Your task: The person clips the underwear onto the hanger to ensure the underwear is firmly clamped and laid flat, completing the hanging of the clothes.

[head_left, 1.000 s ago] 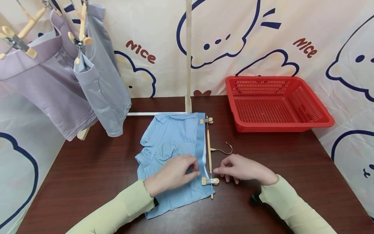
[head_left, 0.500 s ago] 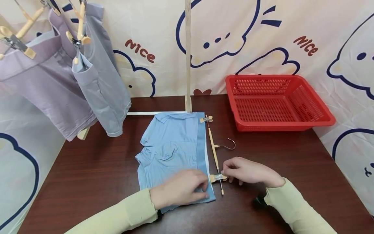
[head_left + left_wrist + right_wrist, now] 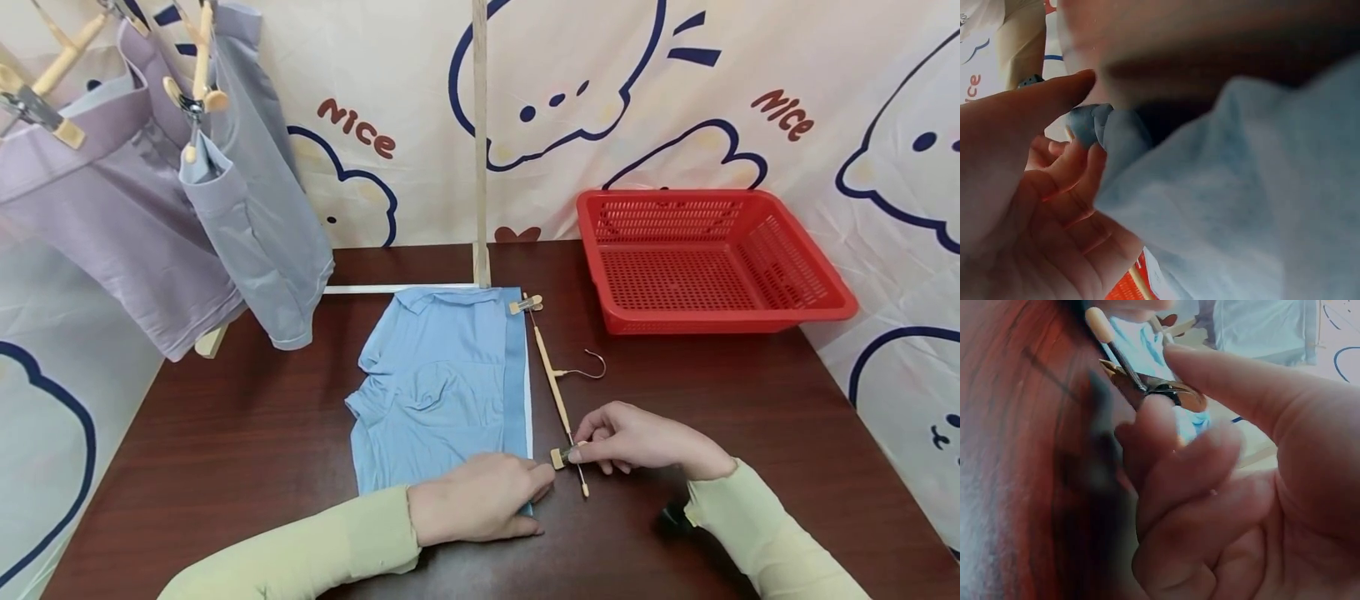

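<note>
Light blue boxer briefs (image 3: 442,392) lie flat on the table, the waistband toward the right. My left hand (image 3: 487,496) holds the waistband's near corner; in the left wrist view the curled fingers (image 3: 1075,165) have a fold of cloth at their tips. A wooden trouser hanger (image 3: 552,375) with a metal hook lies along the waistband. Its far clip (image 3: 525,305) is on the waistband. My right hand (image 3: 637,437) pinches the near clip (image 3: 558,458) by its handles, thumb and index finger on either side. That clip sits just off the cloth, close to my left fingertips.
A red plastic basket (image 3: 720,321) stands at the back right. At the upper left hang purple shorts (image 3: 127,225) and grey-blue shorts (image 3: 262,242) on clip hangers. A rack's upright post (image 3: 481,150) and white base bar (image 3: 397,289) are behind the briefs.
My left hand has moved nearer and right, onto the waistband's near corner. My right hand has taken hold of the near clip; the hanger's near end has swung right, away from the cloth.
</note>
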`<state>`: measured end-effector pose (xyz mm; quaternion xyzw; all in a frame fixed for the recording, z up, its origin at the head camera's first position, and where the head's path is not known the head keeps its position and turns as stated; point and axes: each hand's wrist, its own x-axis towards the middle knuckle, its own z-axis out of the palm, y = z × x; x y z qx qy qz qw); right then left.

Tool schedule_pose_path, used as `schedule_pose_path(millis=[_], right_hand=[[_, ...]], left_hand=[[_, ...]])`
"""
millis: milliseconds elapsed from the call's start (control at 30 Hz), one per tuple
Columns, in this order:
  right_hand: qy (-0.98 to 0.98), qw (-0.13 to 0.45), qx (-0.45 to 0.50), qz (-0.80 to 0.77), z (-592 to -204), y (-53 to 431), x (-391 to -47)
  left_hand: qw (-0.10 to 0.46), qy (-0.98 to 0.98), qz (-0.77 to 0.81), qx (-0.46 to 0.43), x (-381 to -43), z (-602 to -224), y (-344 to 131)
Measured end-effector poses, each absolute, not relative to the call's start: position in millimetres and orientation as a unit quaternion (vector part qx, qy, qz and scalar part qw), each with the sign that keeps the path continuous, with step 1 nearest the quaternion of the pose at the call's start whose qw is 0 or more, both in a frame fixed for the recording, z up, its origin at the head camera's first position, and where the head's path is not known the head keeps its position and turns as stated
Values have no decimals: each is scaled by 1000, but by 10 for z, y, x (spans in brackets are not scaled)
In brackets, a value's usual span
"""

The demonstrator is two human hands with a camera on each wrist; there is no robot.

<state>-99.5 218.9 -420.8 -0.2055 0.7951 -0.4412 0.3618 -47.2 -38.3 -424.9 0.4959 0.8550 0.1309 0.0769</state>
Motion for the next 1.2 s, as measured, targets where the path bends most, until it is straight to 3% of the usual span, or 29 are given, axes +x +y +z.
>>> schedule_pose_path(millis=[333, 567, 867, 1200], right_hand=[[796, 407, -186, -407, -4218, 2283, -971], [777, 436, -202, -407, -4211, 2345, -951], [773, 414, -207, -434, -4253, 2268, -920], [773, 412, -210, -435, -4260, 2256, -919]], left_hand=[[40, 912, 156, 378, -437, -4215, -500], [50, 901, 167, 398, -485, -4158, -559], [52, 883, 210, 418, -455, -4123, -531], [87, 901, 222, 361, -433, -4219, -488]])
